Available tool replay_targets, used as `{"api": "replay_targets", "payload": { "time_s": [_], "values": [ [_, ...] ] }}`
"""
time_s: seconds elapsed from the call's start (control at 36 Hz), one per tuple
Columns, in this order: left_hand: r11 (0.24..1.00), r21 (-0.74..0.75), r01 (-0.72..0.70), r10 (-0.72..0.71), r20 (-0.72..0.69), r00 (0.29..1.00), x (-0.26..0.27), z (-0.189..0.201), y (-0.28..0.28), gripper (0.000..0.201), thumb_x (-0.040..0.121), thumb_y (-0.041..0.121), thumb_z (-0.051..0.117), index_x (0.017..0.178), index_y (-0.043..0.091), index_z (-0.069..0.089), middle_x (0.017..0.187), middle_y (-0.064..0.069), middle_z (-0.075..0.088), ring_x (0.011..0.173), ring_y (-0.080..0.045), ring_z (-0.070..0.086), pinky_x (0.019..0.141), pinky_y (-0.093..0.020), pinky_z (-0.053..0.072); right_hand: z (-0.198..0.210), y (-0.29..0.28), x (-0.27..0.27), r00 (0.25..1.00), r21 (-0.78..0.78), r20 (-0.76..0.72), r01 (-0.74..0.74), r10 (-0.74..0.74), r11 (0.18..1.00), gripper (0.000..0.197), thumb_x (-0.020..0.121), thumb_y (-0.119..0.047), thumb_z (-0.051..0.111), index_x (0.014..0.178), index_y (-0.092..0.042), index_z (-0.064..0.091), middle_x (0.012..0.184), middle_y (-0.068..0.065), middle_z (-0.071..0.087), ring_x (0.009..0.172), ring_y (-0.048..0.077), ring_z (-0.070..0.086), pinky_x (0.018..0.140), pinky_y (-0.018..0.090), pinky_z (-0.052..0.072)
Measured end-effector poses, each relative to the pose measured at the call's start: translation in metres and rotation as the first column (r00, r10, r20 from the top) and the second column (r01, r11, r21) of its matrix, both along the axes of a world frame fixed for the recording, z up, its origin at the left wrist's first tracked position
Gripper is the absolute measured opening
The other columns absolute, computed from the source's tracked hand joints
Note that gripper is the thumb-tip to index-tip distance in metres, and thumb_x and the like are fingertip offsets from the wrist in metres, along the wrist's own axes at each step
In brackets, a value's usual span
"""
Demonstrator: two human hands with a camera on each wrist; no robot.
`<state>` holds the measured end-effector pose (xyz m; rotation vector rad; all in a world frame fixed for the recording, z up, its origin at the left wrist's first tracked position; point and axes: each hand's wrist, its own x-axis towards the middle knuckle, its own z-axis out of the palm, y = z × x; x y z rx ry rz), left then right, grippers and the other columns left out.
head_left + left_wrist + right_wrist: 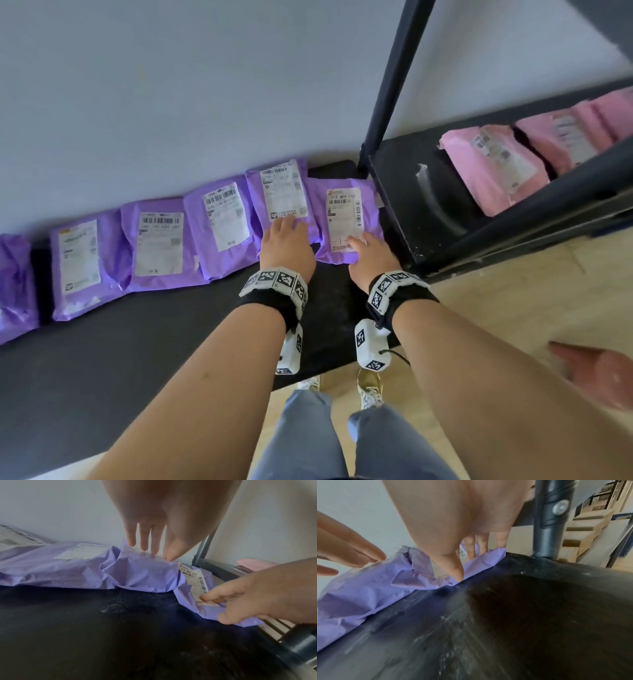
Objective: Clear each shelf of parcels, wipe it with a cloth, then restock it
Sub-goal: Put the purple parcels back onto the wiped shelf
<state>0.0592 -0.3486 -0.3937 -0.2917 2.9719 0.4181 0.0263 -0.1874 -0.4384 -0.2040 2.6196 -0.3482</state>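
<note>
Two open hands, gripping nothing, rest on the R-most parcels of the shelf [137,335]: left hand [286,240] on the inner parcel [279,192], right hand [368,255] on the end parcel [342,212], thumb at its near edge; both long-ways twd the wall [171,102].

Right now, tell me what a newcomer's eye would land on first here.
A row of purple plastic parcels with white labels lines the wall along the black shelf. The left hand and right hand rest on the two rightmost ones. Pink plastic parcels sit on the neighbouring shelf to the right.
</note>
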Motion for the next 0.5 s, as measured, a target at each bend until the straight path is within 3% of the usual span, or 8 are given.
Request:
{"api": "replay_targets", "payload": {
  "time_s": [0.17, 0.28, 0.33, 0.39, 0.5],
  "values": [
    [0.999, -0.003, -0.048, 0.047, -0.082, 0.995, 0.017, -0.001, 0.014, 0.033, 0.09, 0.01, 0.044, 0.12, 0.01, 0.058, 0.123, -0.006, 0.056, 0.119, -0.025, 0.043, 0.099, -0.035, 0.036, 0.006, 0.012, 0.029, 1.0, 0.006, -0.01, 0.01, -0.01, 1.0, 0.046, 0.091, -0.016, 0.049, 0.135, -0.03, 0.048, 0.133, 0.001, 0.039, 0.121, 0.024, 0.038, 0.097, 0.04, 0.046],
    [0.998, -0.036, -0.041, 0.042, 0.015, 0.999, 0.038, -0.001, 0.039, 0.029, 0.094, 0.027, 0.042, 0.102, 0.009, 0.064, 0.101, -0.007, 0.064, 0.101, -0.028, 0.052, 0.086, -0.037, 0.039, 0.008, 0.022, 0.049, 0.997, 0.037, -0.061, -0.036, 0.038, 0.999, 0.035, 0.094, -0.021, 0.047, 0.127, -0.031, 0.055, 0.123, 0.004, 0.044, 0.114, 0.025, 0.04, 0.093, 0.041, 0.046],
    [0.997, -0.028, -0.077, 0.079, 0.079, 0.994, 0.051, -0.006, 0.051, 0.03, 0.093, 0.036, 0.046, 0.097, 0.011, 0.061, 0.102, -0.007, 0.064, 0.101, -0.029, 0.053, 0.086, -0.038, 0.038, 0.008, 0.03, 0.059, 0.996, 0.028, -0.062, -0.059, 0.061, 0.998, 0.032, 0.096, -0.024, 0.046, 0.125, -0.032, 0.058, 0.122, 0.004, 0.045, 0.114, 0.025, 0.041, 0.093, 0.041, 0.046],
    [0.994, -0.036, -0.098, 0.103, 0.146, 0.984, 0.063, -0.012, 0.062, 0.035, 0.093, 0.043, 0.048, 0.103, 0.011, 0.059, 0.108, -0.008, 0.062, 0.105, -0.029, 0.053, 0.087, -0.037, 0.039, 0.007, 0.041, 0.07, 0.993, 0.018, -0.068, -0.098, 0.099, 0.995, 0.03, 0.097, -0.025, 0.047, 0.123, -0.032, 0.06, 0.121, 0.004, 0.046, 0.113, 0.025, 0.042, 0.094, 0.041, 0.046],
    [0.983, 0.018, -0.181, 0.171, 0.239, 0.956, 0.089, -0.019, 0.084, 0.024, 0.094, 0.031, 0.049, 0.102, 0.009, 0.058, 0.107, -0.011, 0.064, 0.101, -0.031, 0.057, 0.081, -0.037, 0.043, 0.004, 0.063, 0.093, 0.989, -0.032, -0.058, -0.14, 0.138, 0.99, 0.028, 0.096, -0.026, 0.05, 0.12, -0.032, 0.065, 0.12, 0.004, 0.046, 0.109, 0.026, 0.043, 0.094, 0.038, 0.047]
  ]
}}
